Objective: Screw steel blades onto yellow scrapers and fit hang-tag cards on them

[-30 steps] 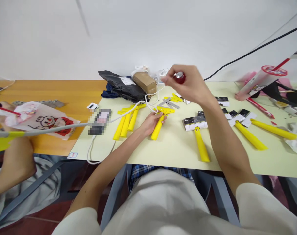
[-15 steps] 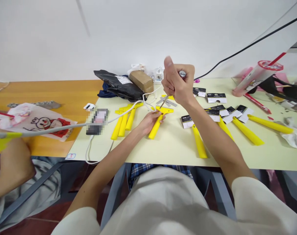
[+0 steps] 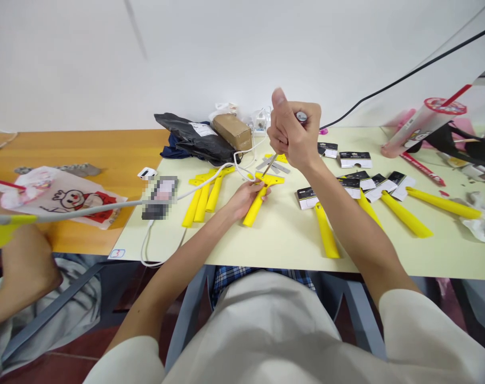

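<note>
pale green table (image 3: 274,240) is bearing everything | yellow plastic T-shaped scraper (image 3: 258,194) is lying handle toward the person, head away | left hand (image 3: 244,198) is pinning its handle, fingers loosely curled | right hand (image 3: 292,133) is fisting a slim metal-shafted screwdriver (image 3: 271,164), tip slanting down onto the head

A plain white wall (image 3: 210,53) stood behind two abutting tables — a pale yellow-green tabletop (image 3: 282,242) and an orange wooden tabletop (image 3: 106,154) — above dark reddish floor (image 3: 46,368).
</note>
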A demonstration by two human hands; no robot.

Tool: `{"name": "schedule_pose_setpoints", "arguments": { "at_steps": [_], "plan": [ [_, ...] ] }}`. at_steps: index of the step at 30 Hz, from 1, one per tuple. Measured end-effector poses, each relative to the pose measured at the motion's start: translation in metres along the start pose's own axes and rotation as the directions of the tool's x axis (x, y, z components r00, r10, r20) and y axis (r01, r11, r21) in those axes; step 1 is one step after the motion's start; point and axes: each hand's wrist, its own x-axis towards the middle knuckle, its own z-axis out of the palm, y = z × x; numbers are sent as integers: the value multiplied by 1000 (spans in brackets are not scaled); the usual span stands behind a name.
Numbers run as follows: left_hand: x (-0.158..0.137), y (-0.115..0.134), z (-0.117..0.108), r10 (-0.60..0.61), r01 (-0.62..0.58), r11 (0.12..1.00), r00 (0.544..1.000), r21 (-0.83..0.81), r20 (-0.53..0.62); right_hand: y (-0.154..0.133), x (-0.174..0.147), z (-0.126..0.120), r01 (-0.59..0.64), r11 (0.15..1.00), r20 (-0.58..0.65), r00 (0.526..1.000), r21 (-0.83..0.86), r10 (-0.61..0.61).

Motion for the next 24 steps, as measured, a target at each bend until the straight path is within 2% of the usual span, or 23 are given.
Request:
{"name": "schedule_pose_setpoints", "arguments": {
  "at_steps": [3,8,14,19,24],
  "plan": [
    [-1,0,0,6,-6,1000,1000,10,-1,-4,-3,3,-68,997,-5,998,-36,68],
    [-3,1,2,7,-7,1000,1000,17,0,1,-8,13,20,994,-32,999,109,-17],
    [0,0,1,33,-33,999,999,15,3,7,-6,2,35,987,29,999,-154,-31],
    [0,-1,1,40,-40,999,999,11,-18,0,-10,-12,55,971,32,998,-232,-49],
    [0,1,1,28,-29,999,999,-31,-34,-7,-11,-25,61,963,142,990,-261,-25]
  ]
}}
